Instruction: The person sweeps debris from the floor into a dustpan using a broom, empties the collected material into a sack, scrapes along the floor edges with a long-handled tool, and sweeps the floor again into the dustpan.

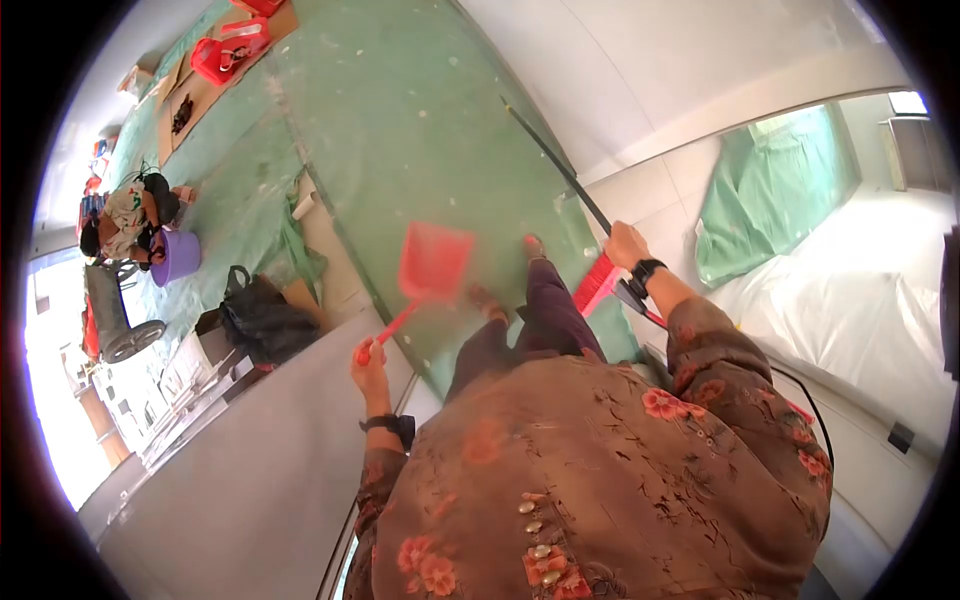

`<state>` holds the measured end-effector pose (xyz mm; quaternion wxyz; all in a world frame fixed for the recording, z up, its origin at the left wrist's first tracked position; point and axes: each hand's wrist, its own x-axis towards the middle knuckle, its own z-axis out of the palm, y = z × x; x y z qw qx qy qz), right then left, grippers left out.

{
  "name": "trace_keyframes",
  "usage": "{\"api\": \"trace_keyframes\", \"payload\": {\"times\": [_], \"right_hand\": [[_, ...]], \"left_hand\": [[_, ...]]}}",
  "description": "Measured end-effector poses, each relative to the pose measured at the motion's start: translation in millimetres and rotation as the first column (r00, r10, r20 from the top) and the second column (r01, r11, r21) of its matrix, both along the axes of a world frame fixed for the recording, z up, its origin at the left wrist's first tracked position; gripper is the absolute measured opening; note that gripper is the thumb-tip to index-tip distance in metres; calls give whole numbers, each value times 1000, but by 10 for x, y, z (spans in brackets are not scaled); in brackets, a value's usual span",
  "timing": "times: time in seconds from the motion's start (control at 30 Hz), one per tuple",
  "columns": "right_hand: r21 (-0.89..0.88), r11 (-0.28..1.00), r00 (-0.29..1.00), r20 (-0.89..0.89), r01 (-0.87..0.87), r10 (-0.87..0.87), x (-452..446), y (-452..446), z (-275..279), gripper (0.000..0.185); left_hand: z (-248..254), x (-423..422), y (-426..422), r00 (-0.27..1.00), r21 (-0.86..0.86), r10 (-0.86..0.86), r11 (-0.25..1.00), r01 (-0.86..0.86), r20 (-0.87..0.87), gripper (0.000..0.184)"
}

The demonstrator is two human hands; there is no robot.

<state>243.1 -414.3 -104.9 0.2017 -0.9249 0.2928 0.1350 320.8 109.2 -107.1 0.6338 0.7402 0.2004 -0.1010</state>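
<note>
My left hand grips the handle of a red dustpan, whose pan hangs over the green floor ahead of my feet. Around the dark pole of a broom, my right hand is closed. Pink-red bristles show below that hand, beside my right leg. The pole slants up and left towards the white wall. Each wrist has a black band.
A person crouches at the left by a purple bucket. Near them are a black bag and a wheeled cart. Red baskets lie on cardboard at the top left. Green sheeting and white plastic cover the floor at right.
</note>
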Motion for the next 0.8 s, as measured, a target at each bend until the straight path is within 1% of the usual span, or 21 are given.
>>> {"api": "trace_keyframes", "payload": {"times": [0.03, 0.07, 0.1, 0.13, 0.2, 0.23, 0.27, 0.3, 0.33, 0.37, 0.4, 0.43, 0.47, 0.53, 0.63, 0.67, 0.73, 0.77, 0.8], "right_hand": [[-22, 1000, 999, -43, 16, -17, 139, -16, 13, 21], [-14, 1000, 999, -49, 15, -16, 266, -40, -1, 21], [-24, 1000, 992, -126, 6, -9, 411, -83, -31, 20], [-32, 999, 978, -206, -6, -1, 489, -114, -38, 20], [-16, 1000, 968, -251, -25, 20, 613, -156, -1, 20], [-8, 999, 957, -287, -42, 38, 690, -156, -6, 21], [-9, 999, 993, -110, -40, 39, 616, -243, -246, 17], [19, 995, 985, -145, -96, 98, 611, -302, -245, 20], [9, 994, 984, -141, -112, 112, 595, -366, -322, 21], [39, 990, 973, -183, -138, 143, 577, -449, -366, 21], [52, 993, 970, -216, -101, 110, 558, -494, -355, 23], [29, 993, 965, -237, -112, 116, 525, -533, -320, 24], [16, 983, 960, -210, -185, 184, 454, -596, -283, 24], [10, 979, 953, -226, -203, 200, 331, -671, -147, 24], [-16, 952, 896, -343, -305, 281, 276, -793, 212, 20], [-18, 950, 892, -350, -313, 287, 310, -872, 313, 20], [-114, 849, 833, -297, -515, 466, 375, -1020, 469, 16], [-117, 847, 831, -301, -518, 467, 431, -1098, 488, 16], [-179, 784, 800, -232, -594, 553, 512, -1196, 495, 15]], "left_hand": [[17, -2, -21, 1000, -29, -3, 1000, 3, 13, 21], [42, -8, -39, 1000, -56, -4, 998, 5, 29, 22], [67, 2, -77, 1000, -48, -3, 999, 4, 27, 22], [105, -8, -108, 1000, -70, 12, 997, -11, 16, 22], [184, -47, -175, 999, -82, 51, 995, -50, -1, 22], [210, -67, -208, 995, -84, 102, 991, -102, -7, 23], [241, -91, -244, 987, -84, 161, 983, -162, -11, 23], [226, -111, -260, 979, -67, 205, 976, -205, -6, 23], [177, -108, -256, 980, -28, 197, 980, -198, -12, 24], [154, -119, -229, 981, 12, 192, 981, -192, -18, 24], [152, -130, -248, 971, 32, 241, 970, -240, -7, 24], [144, -129, -322, 961, 45, 276, 960, -275, -17, 24], [135, -141, -366, 952, 52, 305, 951, -304, -29, 24], [117, -211, -414, 932, 68, 360, 931, -357, -34, 23], [134, -313, -467, 918, 100, 394, 915, -390, -30, 22], [129, -361, -490, 919, 123, 395, 913, -389, -21, 22], [115, -441, -484, 915, 87, 402, 913, -398, -29, 22], [100, -469, -456, 917, 54, 399, 916, -397, -28, 22], [79, -506, -445, 921, 86, 388, 919, -385, -20, 23]]}}
